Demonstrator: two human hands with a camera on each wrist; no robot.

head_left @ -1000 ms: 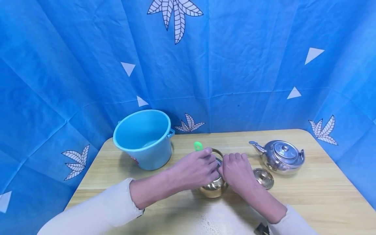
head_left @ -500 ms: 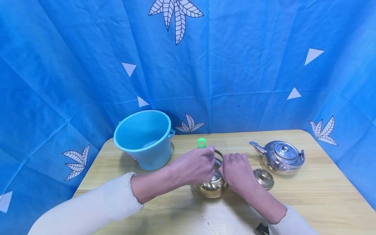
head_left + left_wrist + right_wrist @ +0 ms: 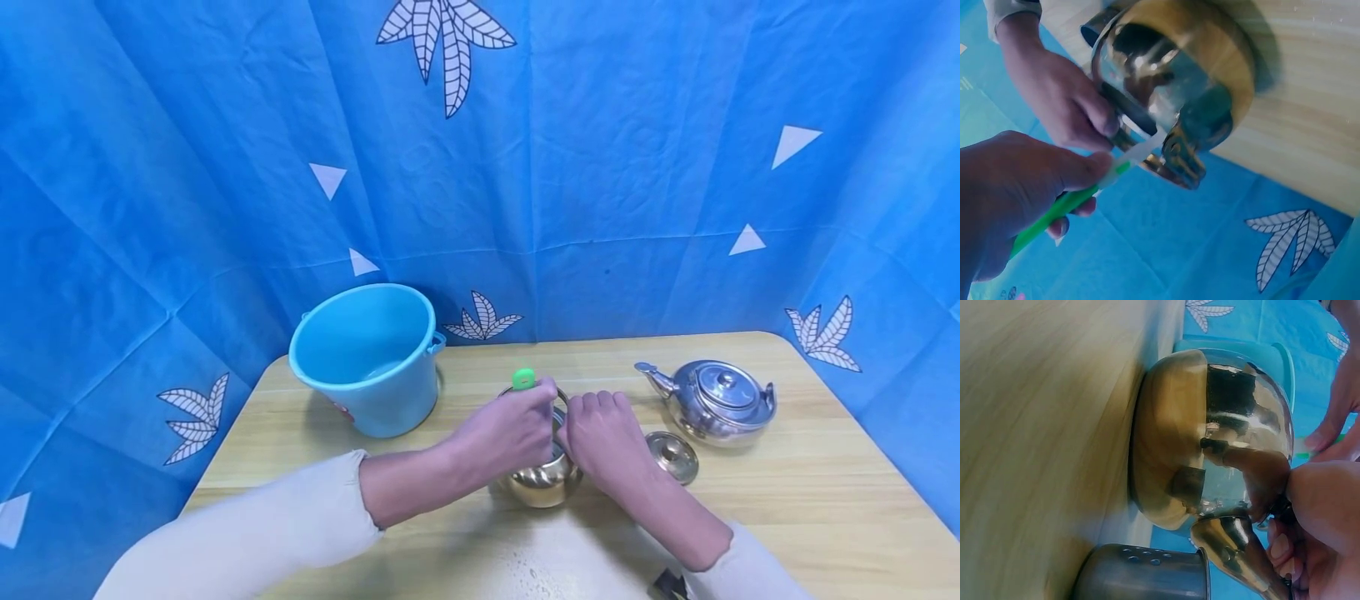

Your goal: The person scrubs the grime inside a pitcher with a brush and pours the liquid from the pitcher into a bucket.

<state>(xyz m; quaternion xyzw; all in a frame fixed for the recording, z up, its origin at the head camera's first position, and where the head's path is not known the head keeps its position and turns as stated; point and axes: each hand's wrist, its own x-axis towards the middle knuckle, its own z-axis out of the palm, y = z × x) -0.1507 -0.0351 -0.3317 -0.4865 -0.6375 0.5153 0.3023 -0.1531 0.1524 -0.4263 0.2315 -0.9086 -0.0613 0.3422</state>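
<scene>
My left hand [image 3: 517, 429] pinches a slim tool with a green-and-white handle [image 3: 1054, 215], thumb laid along it. The tool's green end [image 3: 523, 379] shows above the fist; its far end goes into the opening of a gold metal teapot [image 3: 543, 485] and is hidden there. The teapot stands on the table. My right hand [image 3: 607, 437] grips the teapot at its raised handle, on the right side. In the right wrist view the rounded body and spout [image 3: 1232, 547] show beside the fingers. A small gold lid [image 3: 672, 457] lies right of the right hand.
A silver teapot [image 3: 723, 400] with its lid on stands at the right. A blue bucket [image 3: 382, 396] stands back left. Close to the gold teapot is a metal cylinder with holes [image 3: 1147, 575]. Water drops wet the table [image 3: 536, 575] in front. A blue curtain [image 3: 637, 167] hangs behind.
My left hand shifts slightly right over the gold teapot's opening, and the green end moves right with it. The right hand keeps its grip in place.
</scene>
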